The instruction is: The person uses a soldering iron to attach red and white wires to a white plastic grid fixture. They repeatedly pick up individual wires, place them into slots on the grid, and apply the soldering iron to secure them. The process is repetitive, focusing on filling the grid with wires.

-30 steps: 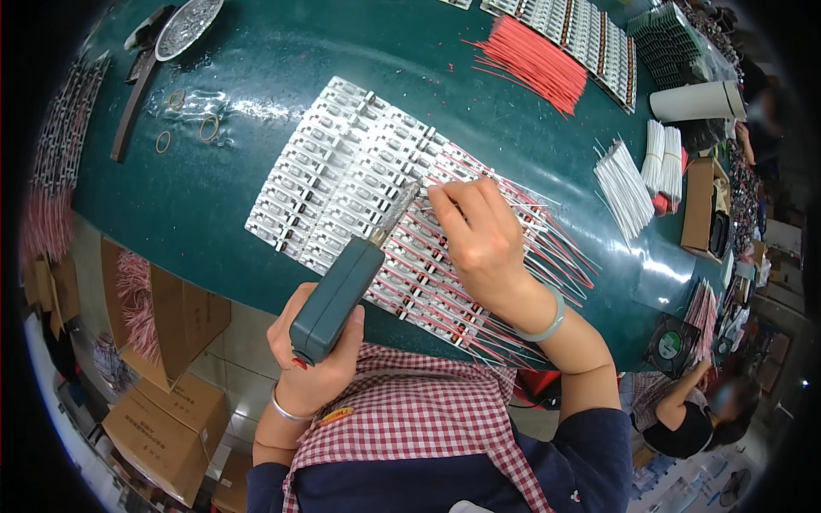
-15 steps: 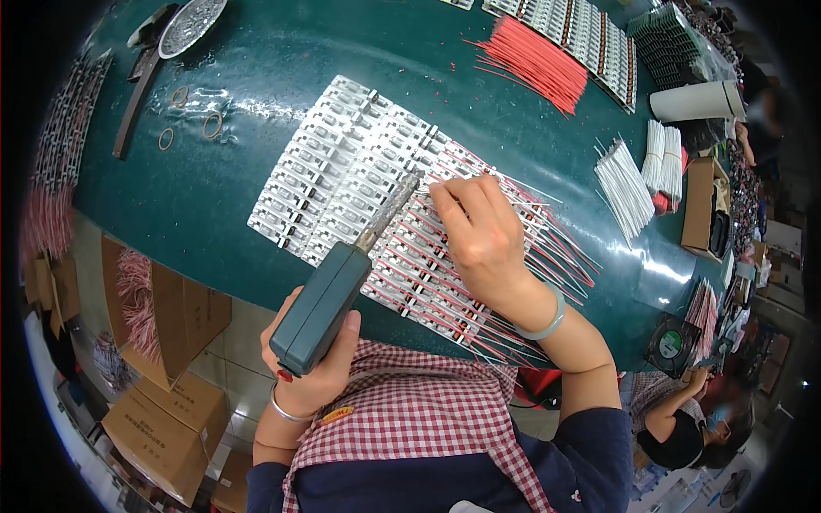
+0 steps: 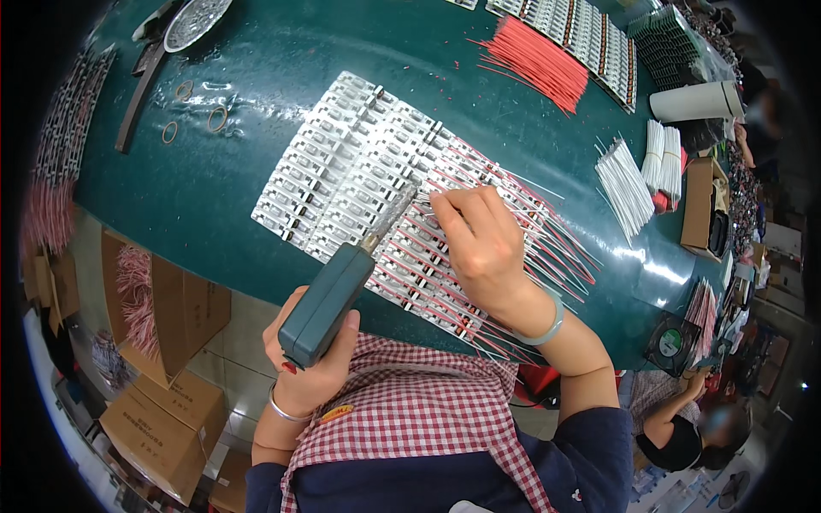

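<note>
My left hand (image 3: 312,346) is closed round the dark green body of a soldering gun (image 3: 325,301). Its metal tip reaches up and right onto a panel of white plastic parts (image 3: 342,162) set in rows on the green table. Close to that tip, my right hand (image 3: 483,244) has thumb and forefinger pinched on a thin wire (image 3: 431,213), whose far part is hidden by the hand. Red and white wires (image 3: 560,250) run out from the panel's right-hand rows, passing beneath my right hand. The left-hand rows carry no wires.
Loose red wires (image 3: 534,64) and white wires (image 3: 624,188) lie on the table (image 3: 205,205). Farther off are another panel (image 3: 590,43), a white cylinder (image 3: 697,103), a small fan (image 3: 672,344) and a metal dish (image 3: 195,24). Cardboard boxes (image 3: 167,427) stand lower left; a co-worker (image 3: 684,427) sits at right.
The soldering gun and my right hand's fingertips have shifted slightly downward along the panel. The panel itself sits a little farther right in the picture. Both hands keep their grip.
</note>
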A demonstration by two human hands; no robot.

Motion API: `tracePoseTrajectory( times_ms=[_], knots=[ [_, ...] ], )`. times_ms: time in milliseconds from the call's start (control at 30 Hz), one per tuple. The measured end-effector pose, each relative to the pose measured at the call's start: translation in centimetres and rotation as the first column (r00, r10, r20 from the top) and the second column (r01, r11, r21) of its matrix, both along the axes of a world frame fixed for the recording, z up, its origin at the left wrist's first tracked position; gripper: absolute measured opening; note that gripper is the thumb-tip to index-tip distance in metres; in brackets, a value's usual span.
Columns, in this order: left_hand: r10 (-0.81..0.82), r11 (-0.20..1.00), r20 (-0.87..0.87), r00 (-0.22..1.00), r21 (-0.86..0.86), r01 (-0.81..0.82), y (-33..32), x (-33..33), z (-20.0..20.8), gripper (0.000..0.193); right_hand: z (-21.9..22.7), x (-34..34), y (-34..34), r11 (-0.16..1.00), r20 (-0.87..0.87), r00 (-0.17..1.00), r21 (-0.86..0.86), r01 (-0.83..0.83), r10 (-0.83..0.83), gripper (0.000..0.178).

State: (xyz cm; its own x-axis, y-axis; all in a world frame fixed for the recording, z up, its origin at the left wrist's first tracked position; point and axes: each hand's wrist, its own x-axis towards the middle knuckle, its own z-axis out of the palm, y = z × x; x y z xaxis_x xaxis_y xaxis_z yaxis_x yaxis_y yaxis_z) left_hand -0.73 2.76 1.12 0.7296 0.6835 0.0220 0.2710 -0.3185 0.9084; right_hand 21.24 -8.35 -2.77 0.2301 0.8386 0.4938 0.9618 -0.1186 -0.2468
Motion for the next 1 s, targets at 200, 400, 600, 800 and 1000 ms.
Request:
tracePoseTrajectory(
  times_ms=[200, 400, 600, 800, 1000],
  knots=[
    [0.003, 1.0, 0.018, 1.0, 0.003, -0.003, -0.2, 0.4, -0.25, 0.017, 0.22, -0.12, 0.01, 1.0, 0.003, 1.0, -0.024, 0.004, -0.004, 0.034],
    [-0.001, 1.0, -0.004, 1.0, 0.021, 0.001, -0.15, 0.56, 0.0, 0.015, 0.33, -0.23, -0.01, 0.999, 0.002, 1.0, -0.053, 0.01, -0.01, 0.035],
    [0.002, 0.999, 0.007, 1.0, 0.048, -0.002, -0.15, 0.4, 0.27, 0.015, 0.31, -0.17, 0.04, 0.999, 0.009, 1.0, -0.045, 0.002, -0.002, 0.035],
    [-0.007, 0.999, 0.032, 0.999, 0.048, 0.006, -0.14, 0.55, 0.12, 0.016, 0.27, -0.26, 0.05, 0.999, 0.01, 1.0, -0.047, 0.01, -0.01, 0.035],
    [0.007, 0.998, 0.024, 1.0, 0.058, -0.009, -0.4, 0.89, 0.08, 0.015, 0.31, -0.3, 0.1, 0.999, 0.019, 1.0, -0.042, 0.012, -0.012, 0.034]
  ],
)
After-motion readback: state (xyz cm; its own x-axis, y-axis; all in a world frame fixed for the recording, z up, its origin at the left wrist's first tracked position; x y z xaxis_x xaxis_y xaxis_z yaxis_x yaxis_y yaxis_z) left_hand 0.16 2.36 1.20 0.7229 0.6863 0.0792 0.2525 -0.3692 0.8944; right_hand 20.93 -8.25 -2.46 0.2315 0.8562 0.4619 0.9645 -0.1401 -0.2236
